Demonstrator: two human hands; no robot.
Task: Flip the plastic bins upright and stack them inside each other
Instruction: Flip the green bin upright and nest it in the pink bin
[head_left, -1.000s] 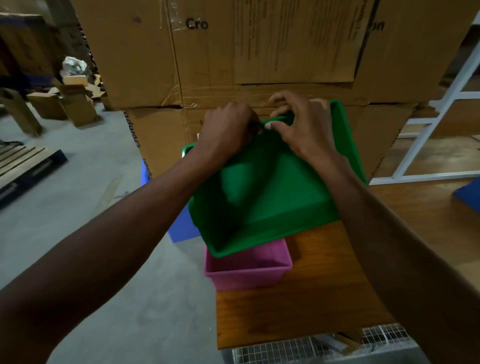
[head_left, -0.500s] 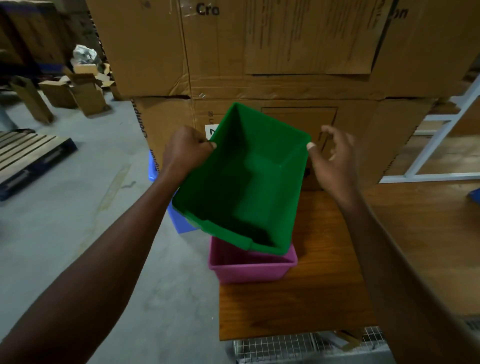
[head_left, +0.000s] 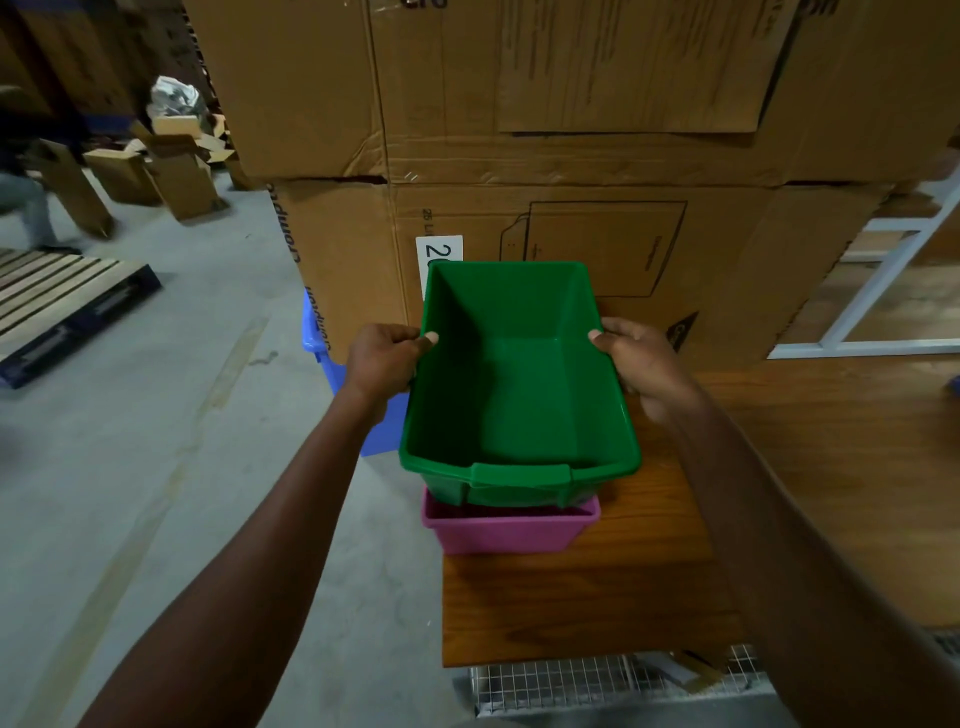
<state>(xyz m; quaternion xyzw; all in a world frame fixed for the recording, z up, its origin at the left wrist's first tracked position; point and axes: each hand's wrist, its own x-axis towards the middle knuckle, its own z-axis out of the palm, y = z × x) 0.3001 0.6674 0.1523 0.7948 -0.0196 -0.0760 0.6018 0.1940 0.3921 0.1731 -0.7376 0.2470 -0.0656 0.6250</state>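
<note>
A green plastic bin (head_left: 519, 395) is upright with its mouth facing me, and it is empty inside. My left hand (head_left: 384, 358) grips its left rim, and my right hand (head_left: 636, 358) grips the right rim. Directly under it an upright pink bin (head_left: 511, 530) stands at the left end of the wooden table (head_left: 582, 603). The green bin's base sits low in or just over the pink bin's mouth; I cannot tell whether they touch. A blue bin (head_left: 322, 358) shows partly on the floor behind my left hand.
Large stacked cardboard boxes (head_left: 571, 156) rise right behind the bins. A wooden pallet (head_left: 57, 306) and small cartons (head_left: 171, 166) lie on the concrete floor to the left. A white metal frame (head_left: 883, 291) stands at right. Wire mesh (head_left: 597, 686) runs below the table's near edge.
The green bin went from tilted on its side to upright and level. It came down over the pink bin. My right hand, off the bin half a second ago, now grips its right rim.
</note>
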